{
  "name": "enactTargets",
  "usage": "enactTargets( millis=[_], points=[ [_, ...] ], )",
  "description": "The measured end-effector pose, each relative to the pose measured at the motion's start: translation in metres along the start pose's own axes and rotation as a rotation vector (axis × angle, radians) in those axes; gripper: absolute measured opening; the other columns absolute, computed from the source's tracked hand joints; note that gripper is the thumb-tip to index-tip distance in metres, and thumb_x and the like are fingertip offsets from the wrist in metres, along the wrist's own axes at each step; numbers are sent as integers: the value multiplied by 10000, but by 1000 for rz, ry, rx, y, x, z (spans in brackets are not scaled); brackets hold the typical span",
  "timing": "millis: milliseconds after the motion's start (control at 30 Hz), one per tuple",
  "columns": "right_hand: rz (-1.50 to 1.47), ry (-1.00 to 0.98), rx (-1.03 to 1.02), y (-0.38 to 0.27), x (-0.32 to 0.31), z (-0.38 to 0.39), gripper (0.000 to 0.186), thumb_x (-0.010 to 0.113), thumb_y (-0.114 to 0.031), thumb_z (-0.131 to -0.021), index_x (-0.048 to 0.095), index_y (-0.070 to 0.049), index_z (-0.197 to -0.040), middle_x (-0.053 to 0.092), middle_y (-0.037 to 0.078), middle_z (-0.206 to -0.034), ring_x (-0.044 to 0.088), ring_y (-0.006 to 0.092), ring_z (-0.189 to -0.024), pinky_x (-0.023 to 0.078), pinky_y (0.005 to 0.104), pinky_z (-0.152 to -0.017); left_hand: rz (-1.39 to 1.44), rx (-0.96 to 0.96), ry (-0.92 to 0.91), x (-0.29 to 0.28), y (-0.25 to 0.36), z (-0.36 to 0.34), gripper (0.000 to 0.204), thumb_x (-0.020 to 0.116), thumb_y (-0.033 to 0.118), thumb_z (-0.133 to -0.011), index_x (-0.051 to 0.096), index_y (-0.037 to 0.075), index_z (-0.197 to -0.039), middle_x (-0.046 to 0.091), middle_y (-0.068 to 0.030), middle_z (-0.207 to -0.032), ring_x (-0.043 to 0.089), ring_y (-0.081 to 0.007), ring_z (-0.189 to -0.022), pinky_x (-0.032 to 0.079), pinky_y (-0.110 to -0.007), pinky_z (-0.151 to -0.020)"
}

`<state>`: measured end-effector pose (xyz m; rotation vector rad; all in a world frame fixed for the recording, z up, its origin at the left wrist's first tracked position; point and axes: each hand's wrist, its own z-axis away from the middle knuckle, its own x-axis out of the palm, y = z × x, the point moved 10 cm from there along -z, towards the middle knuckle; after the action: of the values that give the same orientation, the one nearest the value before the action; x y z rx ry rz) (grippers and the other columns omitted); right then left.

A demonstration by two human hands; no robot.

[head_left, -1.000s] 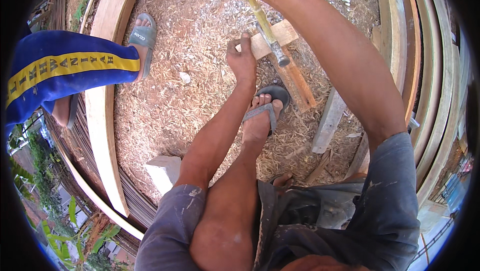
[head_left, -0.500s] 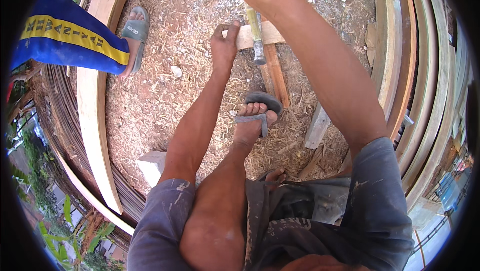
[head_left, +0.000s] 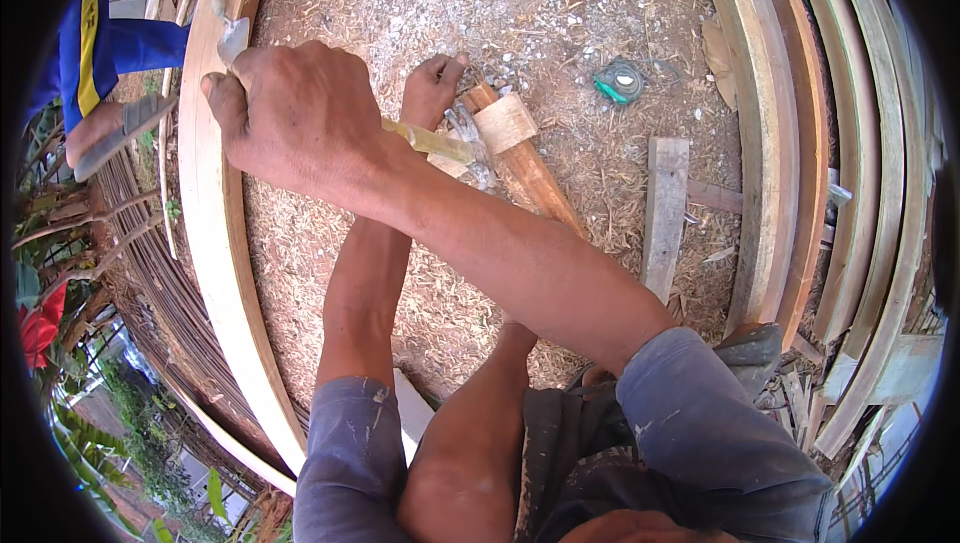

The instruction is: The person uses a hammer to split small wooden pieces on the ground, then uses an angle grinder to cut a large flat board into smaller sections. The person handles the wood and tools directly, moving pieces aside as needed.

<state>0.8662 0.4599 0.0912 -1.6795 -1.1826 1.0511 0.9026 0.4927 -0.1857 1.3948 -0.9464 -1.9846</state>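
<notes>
My right hand [head_left: 300,123] reaches across above my left forearm, closed round the yellow handle of a hammer [head_left: 430,141]. Part of that handle is hidden behind my wrist. The metal head, blurred, is beside a short pale board [head_left: 507,123] that crosses a reddish-brown wooden batten [head_left: 545,188] on the ground. Just beyond the hammer, my left hand [head_left: 430,98] is near the batten's far end with its fingers curled. Whether anything is between those fingers cannot be seen.
A long pale plank [head_left: 205,203] runs along the left, with a trowel [head_left: 232,35] on it. A green tape measure [head_left: 620,81] and a greyish wood offcut [head_left: 663,208] lie right. Stacked planks [head_left: 790,133] line the right edge. Another person's blue trouser leg [head_left: 130,48] is at far left.
My right hand has swung left and nearer, across my left arm, with the hammer now sideways. My left hand has left the board's end. The other person's foot has moved left.
</notes>
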Motion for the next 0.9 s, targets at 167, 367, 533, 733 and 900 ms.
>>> enactTargets(
  millis=[167,367,533,733,900],
  points=[
    [-29,-144,52,5,12,-2,406,581,-271,-935,644,1,-641,540,138,-445,572,250,-383,466,404,-382,-71,6,-331,50,12,-26,549,618,521,-915,699,-14,-1008,677,-191,-848,627,-262,-773,493,-381,-752],
    [-36,-428,64,12,54,-5,244,642,-221,-784,667,-10,-664,638,167,-579,669,301,-530,558,426,-498,-251,209,-375,61,32,-14,414,610,407,-944,648,-6,-961,629,-169,-906,605,-310,-843,476,-405,-785],
    [32,-627,71,19,90,0,192,668,-201,-727,706,-13,-730,677,178,-655,704,274,-606,565,399,-508,-217,332,-260,62,49,-18,411,571,395,-962,640,1,-869,630,-199,-888,592,-402,-884,463,-476,-784],
    [27,-646,57,12,82,16,273,657,-270,-817,717,-19,-729,667,165,-625,692,269,-570,553,409,-493,-215,240,-237,56,42,-21,418,583,416,-944,671,13,-874,643,-180,-876,609,-375,-840,479,-455,-773],
    [-10,-372,98,7,29,11,342,631,-353,-867,706,-75,-682,643,133,-578,666,274,-516,530,426,-475,-417,400,-265,69,60,-22,467,615,489,-898,714,37,-960,659,-141,-896,636,-318,-866,505,-420,-776]
  ],
)
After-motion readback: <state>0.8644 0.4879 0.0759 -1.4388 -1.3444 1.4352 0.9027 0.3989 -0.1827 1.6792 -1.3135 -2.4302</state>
